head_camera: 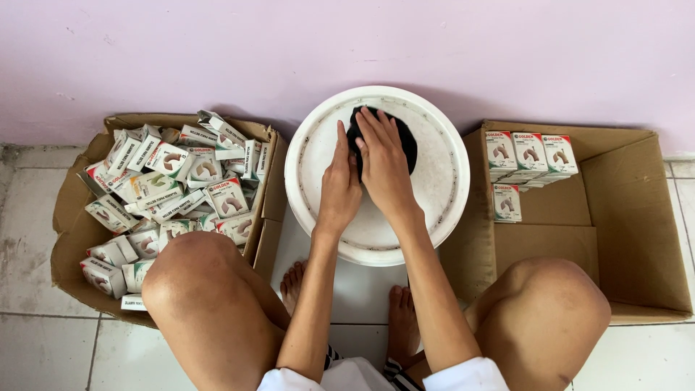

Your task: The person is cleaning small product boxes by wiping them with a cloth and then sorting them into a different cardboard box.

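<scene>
Two brown corrugated cardboard cartons sit open on the white tiled floor (43, 347), one either side of the person, against a pale lilac wall (347, 36). Left carton (69, 217): a loose heap of small white printed boxes (166, 188), too many and too overlapped to count. Right carton (637, 239): mostly bare, a few of the same small white boxes (528, 156) stacked tidily in its far left corner; three tops show side by side, one more stands in front, layers beneath uncountable.

Between the cartons: one round white upturned plastic tub (441, 188), base uppermost. On that base, toward the far side, one black fabric piece (407, 141), largely covered by the hands.

Left hand (340, 185): flat, fingers extended, edge against the fabric. Right hand (384, 163): palm down, fingers spread, pressing on the fabric. Neither hand is clenched.

Two bare knees and two bare feet frame the tub's near edge.
</scene>
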